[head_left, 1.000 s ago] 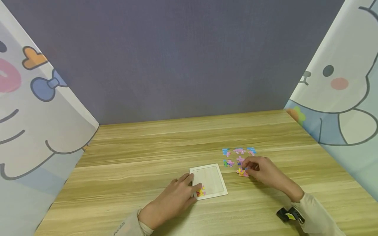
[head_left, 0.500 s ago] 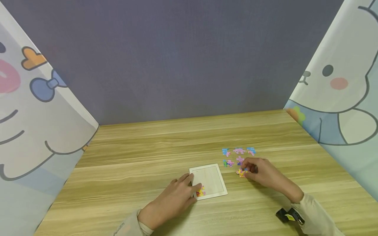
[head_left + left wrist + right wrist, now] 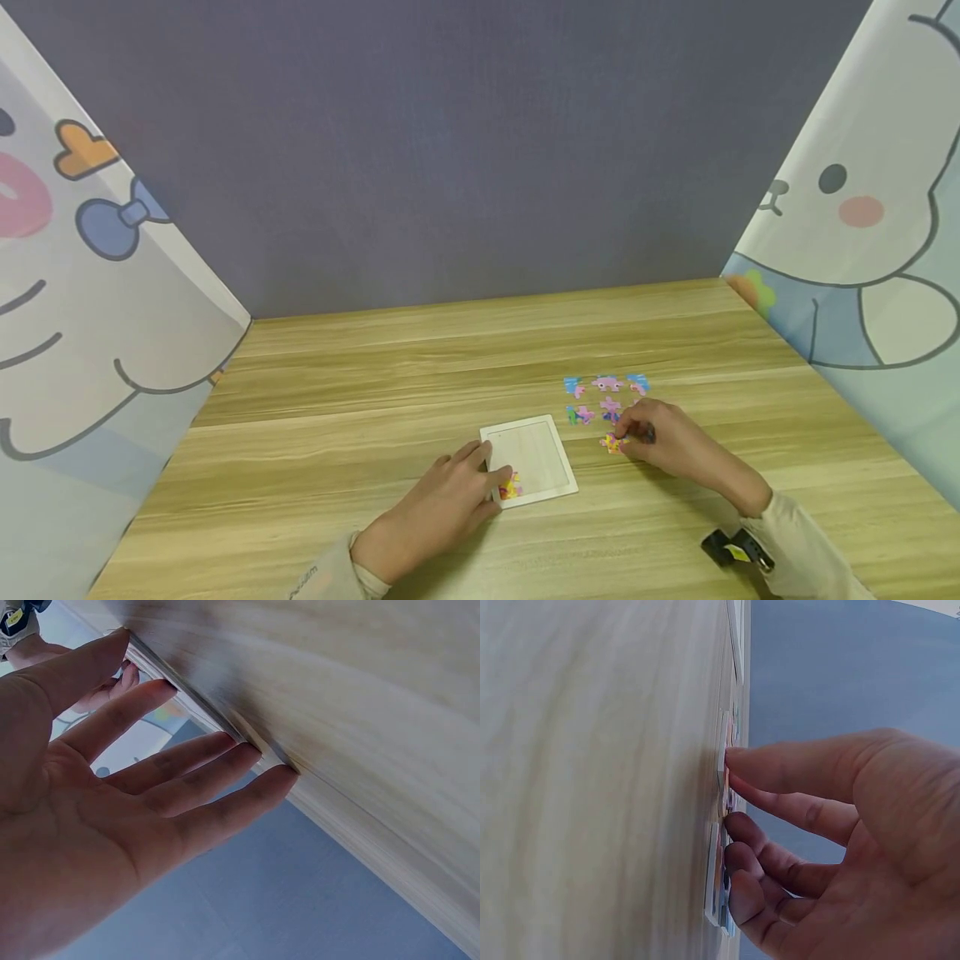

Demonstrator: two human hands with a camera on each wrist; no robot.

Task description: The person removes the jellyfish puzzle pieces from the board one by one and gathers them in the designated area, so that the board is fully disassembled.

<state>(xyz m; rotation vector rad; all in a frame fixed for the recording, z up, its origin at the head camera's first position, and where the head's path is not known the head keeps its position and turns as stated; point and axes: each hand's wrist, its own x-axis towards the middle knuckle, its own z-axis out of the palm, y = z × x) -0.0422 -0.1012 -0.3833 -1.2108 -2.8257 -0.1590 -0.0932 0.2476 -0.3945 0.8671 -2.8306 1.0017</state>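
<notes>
My left hand (image 3: 438,508) rests with spread, fairly straight fingers on the left edge of a square wooden puzzle tray (image 3: 564,467). One fingertip touches a yellow-and-pink jigsaw piece (image 3: 513,492) in the tray's near left corner. In the left wrist view, the fingertips (image 3: 279,774) lie along the tray's side. To the right of the tray, my right hand (image 3: 671,437) pinches a yellow-and-pink jigsaw piece (image 3: 611,443) at its right side, low over the table. Seen from the right wrist, thumb and index finger meet at that piece (image 3: 722,754) while the other fingers curl near another piece (image 3: 713,881).
Beyond the right hand, loose jigsaw pieces lie in rows, among them a pink one with eyes (image 3: 607,383) and a green-and-pink one (image 3: 581,415). The wooden table (image 3: 360,400) ends at a grey panel (image 3: 480,167), with cartoon-printed panels on both sides.
The right hand has shifted the pinched piece slightly left and toward me, turning it a little and drawing it away from the neighbouring pieces. The left hand and tray stay nearly still.
</notes>
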